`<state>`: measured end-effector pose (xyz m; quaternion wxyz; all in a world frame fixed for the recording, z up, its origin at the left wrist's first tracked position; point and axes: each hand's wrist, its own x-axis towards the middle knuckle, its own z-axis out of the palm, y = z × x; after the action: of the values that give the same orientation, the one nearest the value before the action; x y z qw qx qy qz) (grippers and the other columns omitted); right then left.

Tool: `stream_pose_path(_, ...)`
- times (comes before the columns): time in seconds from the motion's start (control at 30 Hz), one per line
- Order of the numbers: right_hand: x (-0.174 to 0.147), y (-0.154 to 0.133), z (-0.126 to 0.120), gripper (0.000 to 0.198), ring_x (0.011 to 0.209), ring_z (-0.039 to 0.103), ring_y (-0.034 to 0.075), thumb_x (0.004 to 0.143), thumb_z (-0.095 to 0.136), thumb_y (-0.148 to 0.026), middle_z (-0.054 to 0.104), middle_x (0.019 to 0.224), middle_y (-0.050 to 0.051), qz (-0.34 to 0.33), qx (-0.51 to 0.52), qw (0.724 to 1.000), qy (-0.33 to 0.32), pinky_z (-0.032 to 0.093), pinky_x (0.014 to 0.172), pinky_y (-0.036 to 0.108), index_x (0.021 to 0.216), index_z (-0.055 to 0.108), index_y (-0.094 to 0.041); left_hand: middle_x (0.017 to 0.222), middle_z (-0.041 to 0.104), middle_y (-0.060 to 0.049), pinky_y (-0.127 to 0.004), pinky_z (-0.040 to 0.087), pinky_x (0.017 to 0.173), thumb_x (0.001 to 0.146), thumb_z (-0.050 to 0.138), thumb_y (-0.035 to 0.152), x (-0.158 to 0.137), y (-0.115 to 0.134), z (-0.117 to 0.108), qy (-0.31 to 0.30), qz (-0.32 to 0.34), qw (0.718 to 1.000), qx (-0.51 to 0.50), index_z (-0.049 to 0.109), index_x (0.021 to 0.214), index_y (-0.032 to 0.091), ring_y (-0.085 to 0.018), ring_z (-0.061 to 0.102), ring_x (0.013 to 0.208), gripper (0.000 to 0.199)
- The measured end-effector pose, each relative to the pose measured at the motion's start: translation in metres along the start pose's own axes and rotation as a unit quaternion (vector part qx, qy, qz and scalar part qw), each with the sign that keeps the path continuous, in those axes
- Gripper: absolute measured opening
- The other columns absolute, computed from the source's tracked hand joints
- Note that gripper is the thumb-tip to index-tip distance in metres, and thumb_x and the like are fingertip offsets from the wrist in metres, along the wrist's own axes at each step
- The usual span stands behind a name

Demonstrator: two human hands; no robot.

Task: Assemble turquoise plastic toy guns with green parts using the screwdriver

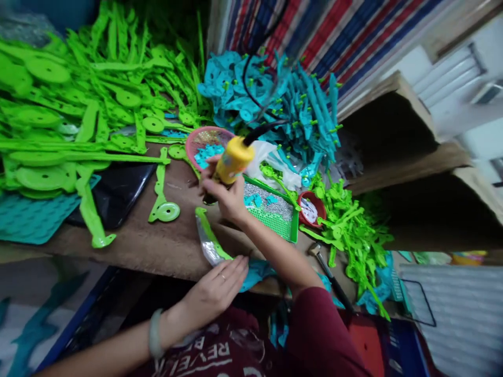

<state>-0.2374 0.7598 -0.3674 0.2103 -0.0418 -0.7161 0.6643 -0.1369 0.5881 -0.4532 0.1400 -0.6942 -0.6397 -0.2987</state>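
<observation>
My right hand (226, 196) is wrapped around a yellow electric screwdriver (234, 159), its black cord leading up and back. The tool's tip is hidden by the hand. Near the table's front edge, my left hand (220, 283) rests with fingers together over a long curved plastic part, pressing it to the table; the thumb is out of sight. A lime-green and silver end of this curved plastic part (210, 238) shows beyond the fingers. Blue plastic (257, 272) shows at the other side of the hand, under my right forearm.
Lime-green parts (129, 99) are heaped at left, blue parts (236, 89) at the back. A pink basket (192, 144) holds small blue pieces. A green tray (295, 230) contains screws and blue pieces. A red bowl (322, 214), a hammer (332, 277) and more green parts (353, 230) lie right.
</observation>
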Motion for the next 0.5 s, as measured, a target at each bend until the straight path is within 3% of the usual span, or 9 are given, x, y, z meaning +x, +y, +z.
stream_pose_path(0.07,-0.001,-0.028,-0.035,0.040,0.060,0.055,0.011,0.083,0.061,-0.054,0.051,0.076,-0.005,-0.061,0.004,0.996,0.061,0.051,0.060,0.028,0.107,0.051,-0.024,0.144,0.055,-0.018,-0.045,0.039,0.114,0.094,0.036,0.004,-0.010,-0.017,-0.012,-0.016,0.002,1.000,-0.011,0.058,0.134,0.004,-0.029,0.054,0.132,0.046)
stream_pose_path(0.13,-0.013,-0.048,-0.081,0.039,0.068,0.058,0.012,0.083,0.063,-0.053,0.053,0.080,-0.003,-0.093,-0.056,0.985,0.133,0.052,0.069,0.030,0.108,0.053,-0.024,0.148,0.051,-0.018,-0.049,0.037,0.116,0.095,0.037,0.006,-0.016,-0.034,-0.024,-0.064,-0.009,0.998,-0.009,0.055,0.138,0.005,-0.031,0.049,0.137,0.047)
stream_pose_path(0.2,-0.034,-0.054,-0.130,0.039,0.072,0.057,0.013,0.081,0.065,-0.051,0.054,0.082,-0.002,-0.082,-0.143,0.964,0.207,0.051,0.074,0.031,0.108,0.054,-0.025,0.152,0.045,-0.020,-0.054,0.035,0.115,0.099,0.041,0.018,-0.011,-0.044,-0.030,-0.095,-0.022,0.995,-0.006,0.054,0.139,0.006,-0.036,0.043,0.140,0.044)
stream_pose_path(0.3,-0.074,-0.049,-0.183,0.038,0.076,0.055,0.015,0.082,0.065,-0.050,0.055,0.085,0.000,-0.018,-0.253,0.924,0.286,0.050,0.077,0.034,0.105,0.054,-0.023,0.152,0.044,-0.021,-0.056,0.038,0.112,0.099,0.047,0.030,0.013,-0.035,-0.022,-0.112,-0.025,0.993,-0.011,0.055,0.136,0.007,-0.039,0.044,0.138,0.045)
stream_pose_path(0.4,-0.118,-0.052,-0.198,0.037,0.087,0.055,0.020,0.085,0.063,-0.048,0.058,0.093,0.005,0.007,-0.356,0.885,0.299,0.050,0.083,0.040,0.110,0.053,-0.021,0.137,0.057,-0.026,-0.053,0.045,0.103,0.097,0.051,0.030,0.031,-0.018,-0.002,-0.124,-0.052,0.991,0.010,0.055,0.133,0.003,-0.039,0.057,0.123,0.045)
stream_pose_path(0.5,-0.174,-0.070,-0.177,0.039,0.108,0.053,0.028,0.088,0.062,-0.044,0.058,0.112,0.014,-0.034,-0.514,0.800,0.307,0.045,0.096,0.048,0.115,0.053,-0.018,0.117,0.066,-0.023,-0.052,0.049,0.092,0.098,0.049,0.029,0.028,-0.016,0.013,-0.134,-0.065,0.988,0.043,0.058,0.126,0.004,-0.037,0.064,0.105,0.038)
